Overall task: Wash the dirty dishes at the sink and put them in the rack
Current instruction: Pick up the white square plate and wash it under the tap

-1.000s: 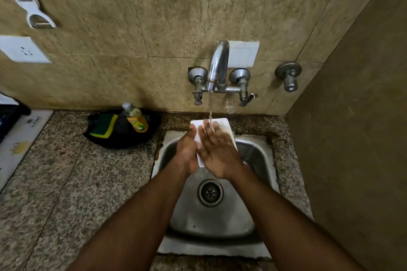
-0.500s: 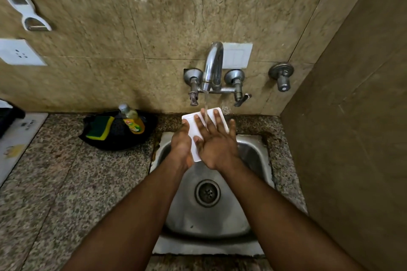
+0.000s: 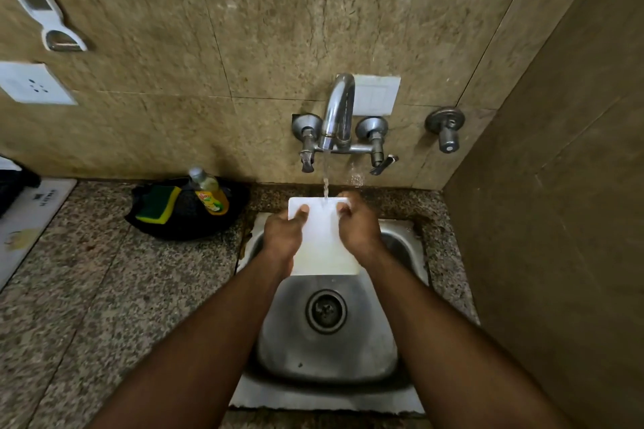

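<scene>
A white rectangular board (image 3: pixel 324 240) is held over the steel sink (image 3: pixel 327 352), under the stream of water from the wall tap (image 3: pixel 338 115). My left hand (image 3: pixel 282 235) grips its left edge, thumb on top. My right hand (image 3: pixel 359 228) grips its right edge, fingers curled over the far corner. The water strikes the board's far edge between my hands. No rack is in view.
A black tray (image 3: pixel 188 216) on the granite counter left of the sink holds a green-yellow sponge (image 3: pixel 156 207) and a dish soap bottle (image 3: pixel 209 193). A separate valve (image 3: pixel 446 129) sticks out of the wall at right. A side wall stands close on the right.
My right hand has left the board's face, where it was rubbing, and moved to its right edge. The board now lies flatter and squarer under the water, held by both hands.
</scene>
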